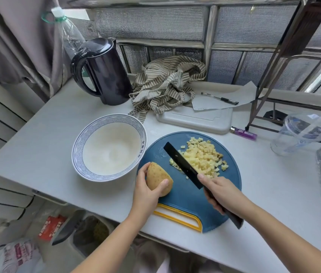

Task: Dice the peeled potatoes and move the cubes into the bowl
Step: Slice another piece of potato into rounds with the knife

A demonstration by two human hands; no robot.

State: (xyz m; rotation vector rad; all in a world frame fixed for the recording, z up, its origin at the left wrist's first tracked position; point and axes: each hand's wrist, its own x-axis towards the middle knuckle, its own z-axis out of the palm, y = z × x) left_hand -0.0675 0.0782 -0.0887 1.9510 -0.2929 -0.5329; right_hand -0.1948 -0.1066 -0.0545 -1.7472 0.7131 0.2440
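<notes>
Potato piece (158, 179) sits in my left hand (145, 192) over the near left edge of the round blue cutting board (185, 200); my thumb and fingers curl round it, rounded side up. My right hand (222, 194) is wrapped around the handle of the black knife (181, 164), one fingertip laid onto the blade, which slants up and away just beside the heap of potato cubes (203, 158) on the board's far half. The white bowl (77, 146) with a blue patterned rim stands just left of the board. Behind are a black kettle (104, 73), a crumpled striped cloth (165, 83) and a grey tray (195, 120) bearing a pen (219, 98); a purple lighter (244, 133) and a clear plastic cup (297, 134) lie to the right. The blue characters on the bowl's rim and the lighter's print are too small for me to read.
</notes>
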